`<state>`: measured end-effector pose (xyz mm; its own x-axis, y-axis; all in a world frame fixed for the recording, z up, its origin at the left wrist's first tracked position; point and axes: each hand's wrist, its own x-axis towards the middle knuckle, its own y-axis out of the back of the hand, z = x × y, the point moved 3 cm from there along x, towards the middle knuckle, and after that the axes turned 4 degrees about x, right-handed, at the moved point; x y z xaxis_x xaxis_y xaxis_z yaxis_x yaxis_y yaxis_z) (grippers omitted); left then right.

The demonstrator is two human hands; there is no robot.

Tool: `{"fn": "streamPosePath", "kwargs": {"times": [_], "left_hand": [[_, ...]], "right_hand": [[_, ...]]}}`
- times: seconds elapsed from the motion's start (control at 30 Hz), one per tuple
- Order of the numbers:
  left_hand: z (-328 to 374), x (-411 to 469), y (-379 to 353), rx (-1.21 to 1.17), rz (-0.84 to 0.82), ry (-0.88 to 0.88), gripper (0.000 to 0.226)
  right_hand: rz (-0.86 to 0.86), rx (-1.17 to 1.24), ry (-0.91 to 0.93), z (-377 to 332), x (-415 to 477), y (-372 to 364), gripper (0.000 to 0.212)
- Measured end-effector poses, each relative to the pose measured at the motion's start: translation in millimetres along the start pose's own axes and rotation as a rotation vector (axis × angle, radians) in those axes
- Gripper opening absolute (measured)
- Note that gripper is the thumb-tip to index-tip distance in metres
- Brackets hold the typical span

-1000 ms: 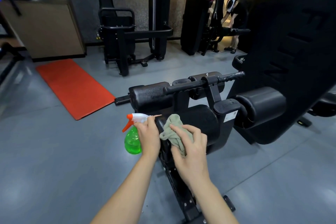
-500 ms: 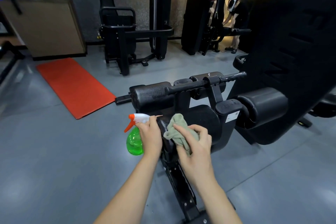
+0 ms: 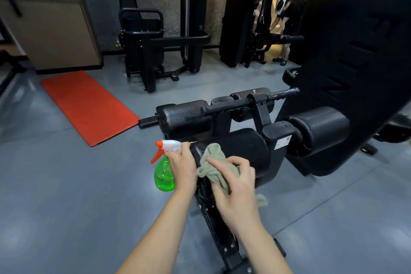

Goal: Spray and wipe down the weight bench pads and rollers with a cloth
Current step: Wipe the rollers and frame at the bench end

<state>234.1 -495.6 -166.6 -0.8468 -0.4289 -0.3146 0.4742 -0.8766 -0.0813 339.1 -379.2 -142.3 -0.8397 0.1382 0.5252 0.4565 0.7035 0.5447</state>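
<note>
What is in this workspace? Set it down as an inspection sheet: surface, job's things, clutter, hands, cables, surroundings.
Surface: grey floor, bare around the bench.
Job's things: near roller, black, with the cloth bunched against its left end; spray bottle, green with a white and orange trigger head, held beside that end; upper roller and right roller untouched.
Clutter: red mat flat on the floor, apart from the bench.
Hands: left hand grips the spray bottle at its neck; right hand holds the cloth on the near roller.
Cables: nothing seen.
Surroundings: black machines along the wall; another person bends over one at the back.
</note>
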Motion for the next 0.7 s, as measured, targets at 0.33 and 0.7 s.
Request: {"fn": "streamPosePath", "kwargs": {"times": [0.33, 0.7], "left_hand": [[-2, 1, 0, -0.001, -0.001, -0.032, 0.051], [0, -5, -1, -0.011, -0.003, -0.062, 0.056]], "right_hand": [[0.220, 0.004, -0.149, 18, 3, 14, 0.066], [0.293, 0.053, -0.262, 48, 14, 36, 0.067]]}}
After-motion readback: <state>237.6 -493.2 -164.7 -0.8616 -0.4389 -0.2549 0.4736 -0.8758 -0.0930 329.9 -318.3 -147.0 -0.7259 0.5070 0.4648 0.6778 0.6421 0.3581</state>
